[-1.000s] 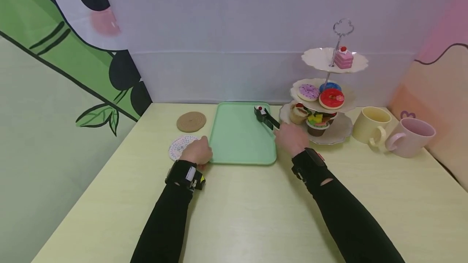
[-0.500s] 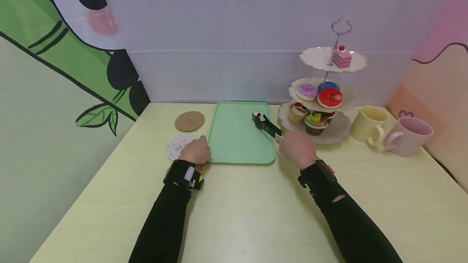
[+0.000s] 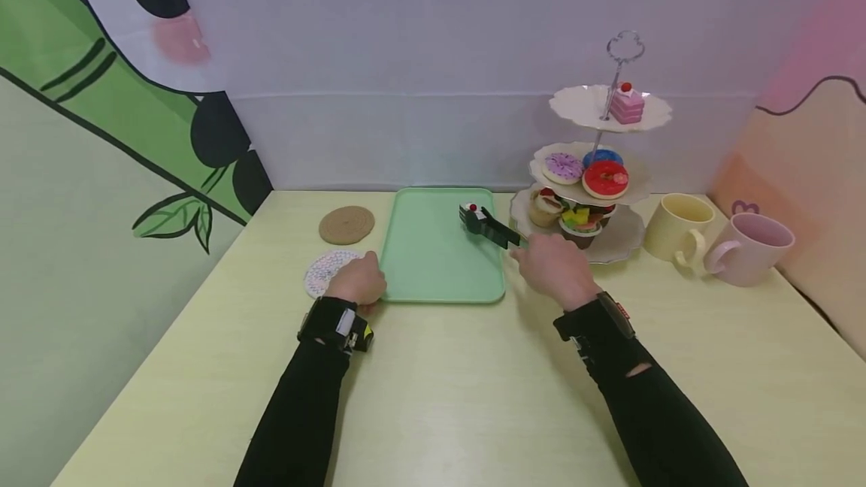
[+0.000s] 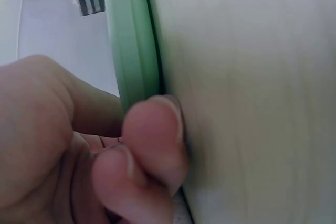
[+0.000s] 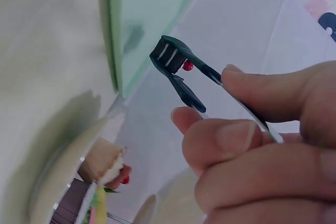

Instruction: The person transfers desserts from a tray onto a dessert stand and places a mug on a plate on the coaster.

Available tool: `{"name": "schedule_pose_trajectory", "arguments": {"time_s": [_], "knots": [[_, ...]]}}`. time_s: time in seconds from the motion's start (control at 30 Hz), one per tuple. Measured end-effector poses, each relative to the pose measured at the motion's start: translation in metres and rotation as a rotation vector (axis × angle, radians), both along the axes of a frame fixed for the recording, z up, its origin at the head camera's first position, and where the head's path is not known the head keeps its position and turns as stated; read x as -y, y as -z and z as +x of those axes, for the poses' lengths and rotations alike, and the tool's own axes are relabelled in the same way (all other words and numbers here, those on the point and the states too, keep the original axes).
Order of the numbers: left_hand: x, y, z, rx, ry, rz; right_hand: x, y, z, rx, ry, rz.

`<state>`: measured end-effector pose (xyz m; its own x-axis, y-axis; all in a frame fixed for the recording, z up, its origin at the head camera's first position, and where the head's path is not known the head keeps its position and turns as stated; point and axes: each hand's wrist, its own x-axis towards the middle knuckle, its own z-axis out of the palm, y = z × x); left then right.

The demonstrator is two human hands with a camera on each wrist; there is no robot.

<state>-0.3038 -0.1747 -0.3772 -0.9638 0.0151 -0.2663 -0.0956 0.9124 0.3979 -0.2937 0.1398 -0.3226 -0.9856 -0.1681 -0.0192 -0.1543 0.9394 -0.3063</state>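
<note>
Right fingers: my right hand (image 3: 555,269), right of centre in the head view, grips the tongs (image 3: 499,233), thumb along one arm, index finger against the other.
Tongs: black heads, pointing up and left, squeezed on the cake (image 5: 169,57).
Cake: small, dark with pale stripes, red cherry on it; held clear of the surface over the upper right of the tray (image 3: 440,269), a shadow on the green near it.
Left fingers: my left hand (image 3: 358,279), left of centre, fingers curled, pinches the tray's lower left corner.
Tray: pale green, on the table (image 3: 440,397), mid-frame.
Coasters: patterned coaster (image 3: 325,269) partly hidden by my left hand; brown coaster (image 3: 346,225) just above it in the frame.
Stand (image 3: 619,244): three scalloped tiers, right of the tray.
Top tier: pink cake (image 3: 627,105).
Middle tier: purple donut (image 3: 563,167), blue donut (image 3: 602,157), red donut (image 3: 605,179).
Bottom tier: cupcakes (image 3: 579,229), some partly hidden.
Mugs: yellow mug (image 3: 676,228) and pink mug (image 3: 747,254), side by side at far right.
Backdrop (image 3: 406,58): lilac cloth across the top, cartoon print at upper left.
</note>
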Motion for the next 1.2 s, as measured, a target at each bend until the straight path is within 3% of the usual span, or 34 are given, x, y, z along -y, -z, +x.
{"name": "schedule_pose_trajectory", "arguments": {"time_s": [0.4,0.83,1.2], "knots": [[0.000,0.000,-0.002,-0.006,0.009,-0.007,-0.012,-0.040,0.022,-0.174,-0.006,-0.111],[0.002,0.002,-0.001,-0.003,0.009,-0.006,-0.025,-0.057,0.035,-0.394,0.042,-0.183],[0.002,0.001,0.000,-0.023,0.033,-0.008,-0.039,-0.071,0.046,-0.408,0.106,-0.262]]}}
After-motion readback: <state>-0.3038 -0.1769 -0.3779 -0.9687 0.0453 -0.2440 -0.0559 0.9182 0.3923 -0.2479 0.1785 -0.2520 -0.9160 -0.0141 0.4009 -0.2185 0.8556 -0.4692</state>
